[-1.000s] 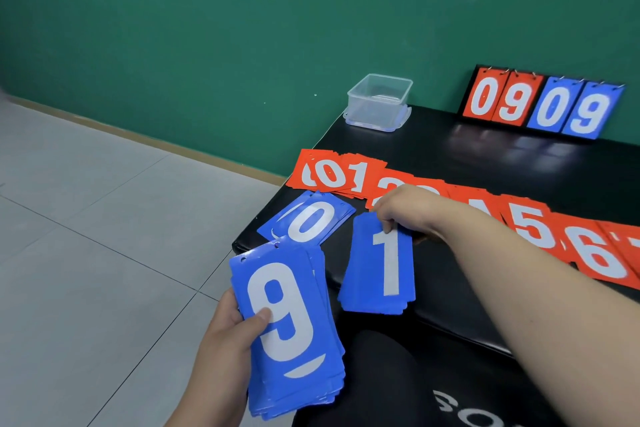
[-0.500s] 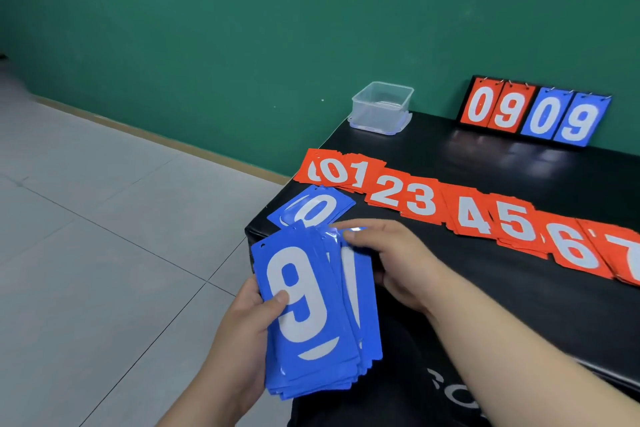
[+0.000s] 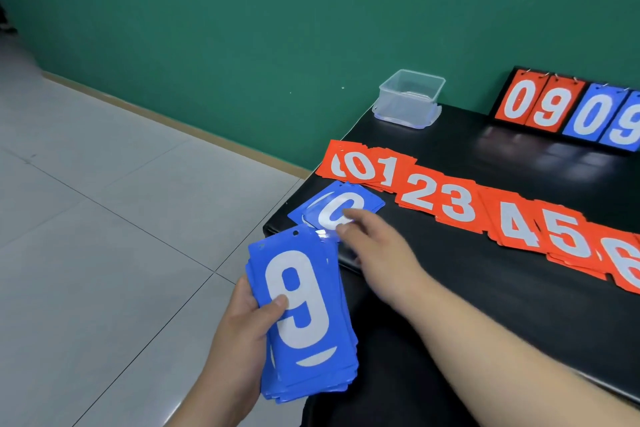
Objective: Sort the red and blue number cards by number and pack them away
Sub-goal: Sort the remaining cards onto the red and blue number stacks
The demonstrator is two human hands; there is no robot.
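Head view. Gripped at 7 o'clock by the left hand [image 3: 242, 333], thumb across the top face: a thick stack of blue cards [image 3: 304, 315], a 9 uppermost, held off the table [image 3: 485, 288] and above the floor [image 3: 104, 218]. At centre, the right hand [image 3: 377, 250], fingers loosely out to the near edge of the blue 0 pile [image 3: 341, 206] on the table's left corner; too blurred to tell whether pinching a card or merely touching. From 12 toward 3 o'clock of that pile, the red cards [image 3: 450, 201], overlapped in order from 0 to 6 and cut off by the frame.

Likely trouble: a slack one-handed hold letting the glossy stack fan out and spill to the floor; a careless sweep nudging the 0 pile off the corner, or into the red 0s just beyond, mixing colours.

At 12 o'clock by the green wall [image 3: 242, 28], a clear plastic tub [image 3: 410, 97], apparently seated on its lid [image 3: 434, 114], nothing visible inside. At 2 o'clock, a flip scoreboard [image 3: 568, 111] showing 0 9 0 9.
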